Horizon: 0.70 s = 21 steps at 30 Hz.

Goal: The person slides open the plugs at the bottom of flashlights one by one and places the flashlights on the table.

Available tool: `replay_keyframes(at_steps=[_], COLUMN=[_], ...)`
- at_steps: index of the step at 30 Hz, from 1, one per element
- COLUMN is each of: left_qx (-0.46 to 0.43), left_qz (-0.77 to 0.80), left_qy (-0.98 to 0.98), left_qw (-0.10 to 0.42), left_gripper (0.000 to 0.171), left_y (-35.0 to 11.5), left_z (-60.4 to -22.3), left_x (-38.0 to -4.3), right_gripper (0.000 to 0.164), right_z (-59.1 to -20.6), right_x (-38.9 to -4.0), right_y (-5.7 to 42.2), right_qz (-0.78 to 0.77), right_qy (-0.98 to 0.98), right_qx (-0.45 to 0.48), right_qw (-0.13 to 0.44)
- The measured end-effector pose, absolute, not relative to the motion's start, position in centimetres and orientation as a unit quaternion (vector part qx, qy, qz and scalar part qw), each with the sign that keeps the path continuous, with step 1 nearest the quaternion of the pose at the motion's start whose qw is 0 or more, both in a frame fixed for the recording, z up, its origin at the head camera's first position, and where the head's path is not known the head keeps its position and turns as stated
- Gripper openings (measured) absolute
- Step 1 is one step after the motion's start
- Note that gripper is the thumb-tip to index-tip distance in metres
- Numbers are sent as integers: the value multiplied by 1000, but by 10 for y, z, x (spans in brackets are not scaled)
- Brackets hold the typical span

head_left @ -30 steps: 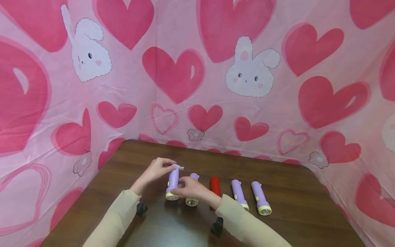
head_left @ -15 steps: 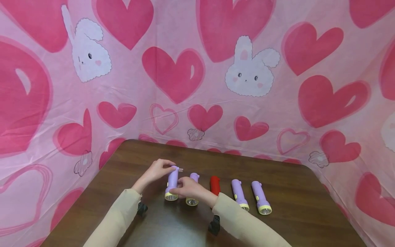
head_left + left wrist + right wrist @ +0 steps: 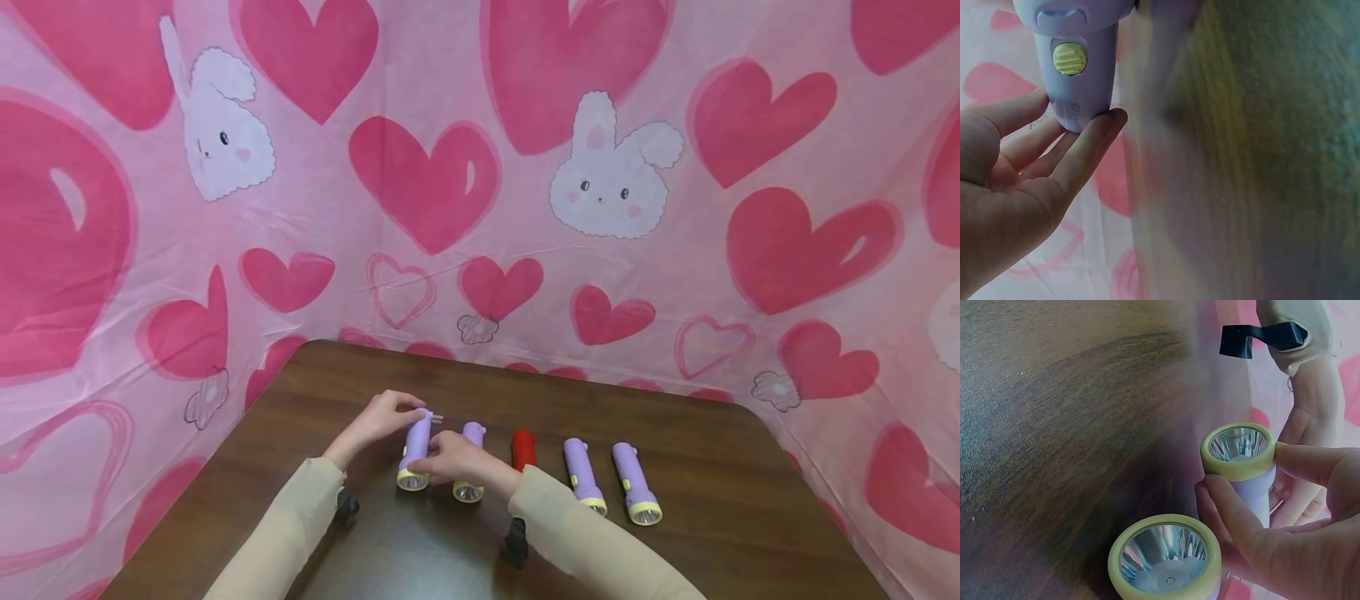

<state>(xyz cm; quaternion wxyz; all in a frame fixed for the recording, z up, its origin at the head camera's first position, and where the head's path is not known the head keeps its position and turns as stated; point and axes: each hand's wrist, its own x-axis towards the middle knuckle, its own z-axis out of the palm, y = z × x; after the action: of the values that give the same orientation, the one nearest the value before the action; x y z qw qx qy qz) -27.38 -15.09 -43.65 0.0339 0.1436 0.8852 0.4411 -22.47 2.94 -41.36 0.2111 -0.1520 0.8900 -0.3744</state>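
Both my hands are on a purple flashlight (image 3: pixel 417 437) with a yellow head ring, leftmost in the row. My left hand (image 3: pixel 380 418) pinches its tail end between thumb and fingers; two metal prongs (image 3: pixel 437 419) stick out sideways there. At the lens end, my right hand (image 3: pixel 459 457) grips the yellow rim (image 3: pixel 1239 469) with thumb and fingertips. The left wrist view shows the ridged yellow switch (image 3: pixel 1069 59) on its body. Just to the right lies a second purple flashlight (image 3: pixel 1165 559), partly hidden behind my right hand in the head view.
A red flashlight (image 3: pixel 524 447), partly covered by my right forearm, lies right of the second one. Beyond it are two more purple flashlights, one (image 3: pixel 578 462) partly behind the sleeve and one (image 3: pixel 635 482) farthest right. All rest on a brown wooden table (image 3: pixel 712 533) before a pink heart-patterned cloth (image 3: pixel 525 208).
The held flashlight has shifted slightly left and toward me, with both hands moving along with it. The other flashlights have stayed in place.
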Motion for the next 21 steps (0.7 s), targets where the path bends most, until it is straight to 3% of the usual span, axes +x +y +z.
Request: replay_keyframes(at_steps=[8, 21], left_qx=[129, 150], left_qz=[448, 431], left_qy=[883, 889], left_qw=[54, 27], left_gripper=[29, 26], left_y=[-154, -154], left_z=[-442, -452], left_x=[-277, -282], right_gripper=[33, 27], right_z=[-414, -422], right_x=[-227, -231], right_y=[26, 23], right_qz=[-368, -358], right_qy=[891, 895], right_qx=[-151, -160], right_qw=[221, 212])
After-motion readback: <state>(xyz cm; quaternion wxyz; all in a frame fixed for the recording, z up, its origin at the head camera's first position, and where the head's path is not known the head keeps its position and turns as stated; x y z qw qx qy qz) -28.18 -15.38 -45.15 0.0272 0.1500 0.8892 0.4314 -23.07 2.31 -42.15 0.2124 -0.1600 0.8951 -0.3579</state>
